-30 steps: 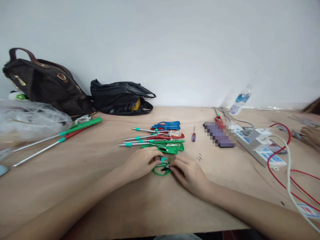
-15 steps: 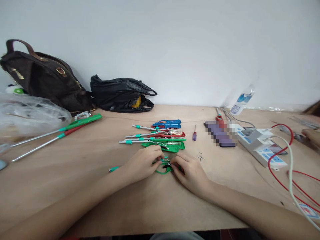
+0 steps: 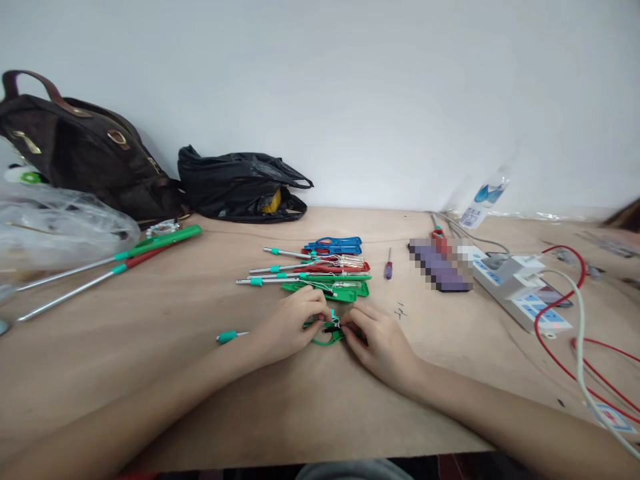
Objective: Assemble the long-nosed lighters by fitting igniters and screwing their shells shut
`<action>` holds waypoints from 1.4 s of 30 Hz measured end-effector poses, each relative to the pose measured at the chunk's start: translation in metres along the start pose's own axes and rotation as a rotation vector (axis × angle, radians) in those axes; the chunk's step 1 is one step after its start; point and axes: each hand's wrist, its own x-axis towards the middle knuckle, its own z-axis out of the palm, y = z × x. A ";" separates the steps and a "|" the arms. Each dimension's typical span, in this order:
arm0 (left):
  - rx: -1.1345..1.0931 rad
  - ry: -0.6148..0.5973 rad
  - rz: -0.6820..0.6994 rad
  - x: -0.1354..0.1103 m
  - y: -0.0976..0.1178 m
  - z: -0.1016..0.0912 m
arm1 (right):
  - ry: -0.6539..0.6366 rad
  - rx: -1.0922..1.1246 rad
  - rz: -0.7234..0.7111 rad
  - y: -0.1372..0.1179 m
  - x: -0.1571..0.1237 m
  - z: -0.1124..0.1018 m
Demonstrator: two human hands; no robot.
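A teal-capped metal rod [image 3: 231, 335] now pokes out left of the left hand [image 3: 290, 325] — a second ago it was hidden. At the table's far right, another person's hand has gone.

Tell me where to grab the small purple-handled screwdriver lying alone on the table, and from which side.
Pinch the purple screwdriver by its thick handle, the end nearer the person, coming from above. It lies flat with bare table around it; the thin shaft pointing at the wall offers little to grip.
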 end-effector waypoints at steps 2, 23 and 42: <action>-0.010 -0.006 -0.003 0.000 0.000 0.000 | -0.003 0.003 0.002 0.000 0.000 0.000; -0.127 0.071 -0.112 0.004 -0.002 0.006 | -0.117 -0.185 -0.068 -0.002 0.000 -0.002; -0.105 0.008 0.014 0.006 -0.011 -0.014 | -0.150 -0.394 -0.194 -0.005 -0.001 0.003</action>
